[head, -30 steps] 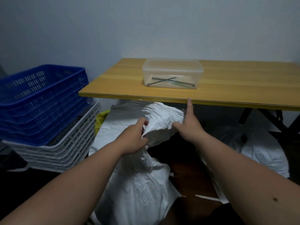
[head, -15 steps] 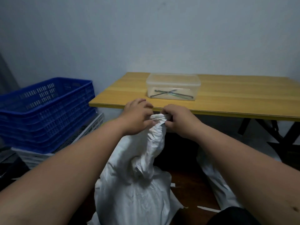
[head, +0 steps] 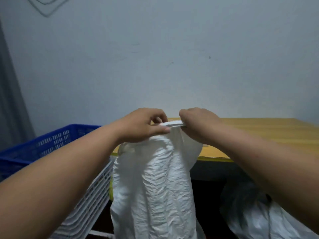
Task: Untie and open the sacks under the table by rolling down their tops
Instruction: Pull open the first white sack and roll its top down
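Pale grey-blue wall [head: 155,57] fills the far background, faint scuffs and a wire-like shape at top left. Going left to right: grey curtain strip [head: 10,94] at the left edge, blue crate [head: 57,144] stacked on white crates [head: 89,200], then the white sack [head: 155,183] in the middle, yellow wood table [head: 259,131] on the right, another pale sack [head: 262,219] lying in the dark under it.

White sack stands lifted in front of the table's near left corner, top rim pulled taut between both hands. Left hand [head: 143,125] has thumb and fingers curled, pinching the rim. Right hand [head: 198,123] is fisted around the other end of the rim.

Risks, as judgement: thin crinkled fabric could slip out of the left pinch if the pull is uneven, so the top collapses. Hard sideways pull might tear the rim. Sack looks tall and soft; it may topple toward the crates once released. Whether any tie remains cannot be told; hands hide it. Contents not visible, spill possible when rolling down.
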